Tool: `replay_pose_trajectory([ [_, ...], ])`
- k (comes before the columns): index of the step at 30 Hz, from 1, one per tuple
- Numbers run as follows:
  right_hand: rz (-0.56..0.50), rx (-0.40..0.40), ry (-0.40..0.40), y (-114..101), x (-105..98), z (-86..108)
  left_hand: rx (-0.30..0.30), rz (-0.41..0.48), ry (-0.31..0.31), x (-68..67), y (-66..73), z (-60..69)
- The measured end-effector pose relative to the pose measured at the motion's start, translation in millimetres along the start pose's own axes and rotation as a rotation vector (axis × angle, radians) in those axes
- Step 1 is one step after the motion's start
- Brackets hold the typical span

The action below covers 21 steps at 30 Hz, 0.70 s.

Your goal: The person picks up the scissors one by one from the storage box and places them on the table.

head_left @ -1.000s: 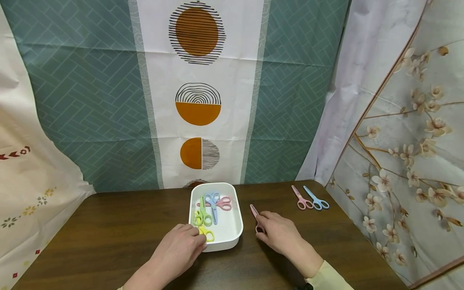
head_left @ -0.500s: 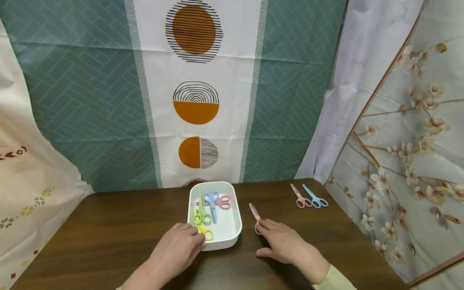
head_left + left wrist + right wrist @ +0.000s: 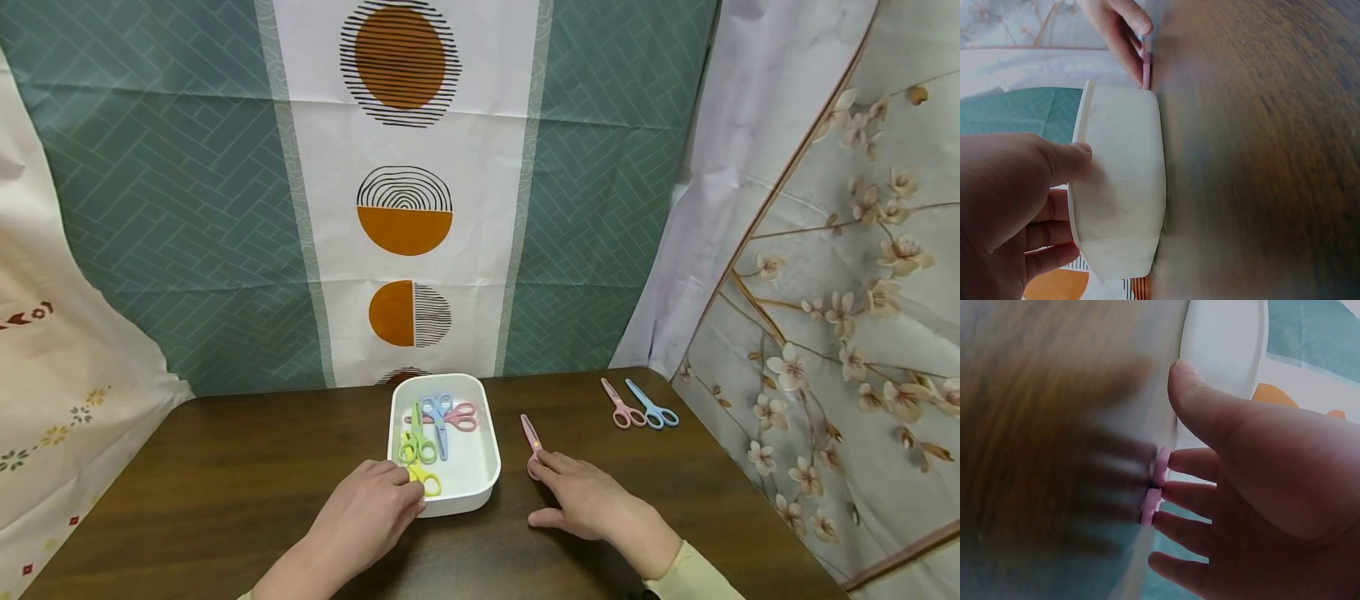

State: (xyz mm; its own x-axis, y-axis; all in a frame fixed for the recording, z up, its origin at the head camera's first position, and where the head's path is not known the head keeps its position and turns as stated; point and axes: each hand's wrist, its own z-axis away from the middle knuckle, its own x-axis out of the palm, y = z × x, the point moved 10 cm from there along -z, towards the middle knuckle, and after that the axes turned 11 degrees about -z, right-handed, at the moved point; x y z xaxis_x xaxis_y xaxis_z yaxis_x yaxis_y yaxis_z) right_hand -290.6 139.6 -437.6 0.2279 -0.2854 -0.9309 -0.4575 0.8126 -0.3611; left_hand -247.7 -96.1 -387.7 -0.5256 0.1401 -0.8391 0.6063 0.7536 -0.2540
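The left hand (image 3: 371, 506) grips the near left rim of a white tray (image 3: 480, 497); the left wrist view shows its thumb (image 3: 1072, 161) on the tray's outer wall (image 3: 1124, 181). Inside lie blue (image 3: 442, 439), pink (image 3: 462, 417), green (image 3: 418, 448) and yellow scissors (image 3: 428, 481), some overlapping. Right of the tray, the right hand (image 3: 588, 500) touches the handles of pink scissors (image 3: 530, 433) lying on the table. In the right wrist view its fingertips rest on the pink handle loops (image 3: 1161, 465), thumb held apart from them.
Another pair of pink scissors (image 3: 622, 410) and a pair of blue scissors (image 3: 652, 410) lie at the back right of the brown table (image 3: 247, 467). Patterned cloths hang behind the table and at both sides.
The right hand's thumb has moved away from the pink scissors and its fingers have spread. Those scissors have shifted and turned slightly. The left hand keeps its place on the tray.
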Motion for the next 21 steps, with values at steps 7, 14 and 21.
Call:
replay_pose_trajectory([
  [7, 0.006, 0.049, -0.014, 11.8, -4.1, -6.9, -0.003, -0.004, 0.006, -1.0, -0.8, 0.5],
  [14, 0.007, 0.099, -0.006, 27.6, -9.8, -13.7, -0.004, 0.006, -0.008, -0.6, -0.4, -0.4],
  [21, 0.016, 0.137, 0.012, 47.6, -16.3, -19.8, -0.004, 0.001, -0.01, -0.4, -0.4, -1.0],
])
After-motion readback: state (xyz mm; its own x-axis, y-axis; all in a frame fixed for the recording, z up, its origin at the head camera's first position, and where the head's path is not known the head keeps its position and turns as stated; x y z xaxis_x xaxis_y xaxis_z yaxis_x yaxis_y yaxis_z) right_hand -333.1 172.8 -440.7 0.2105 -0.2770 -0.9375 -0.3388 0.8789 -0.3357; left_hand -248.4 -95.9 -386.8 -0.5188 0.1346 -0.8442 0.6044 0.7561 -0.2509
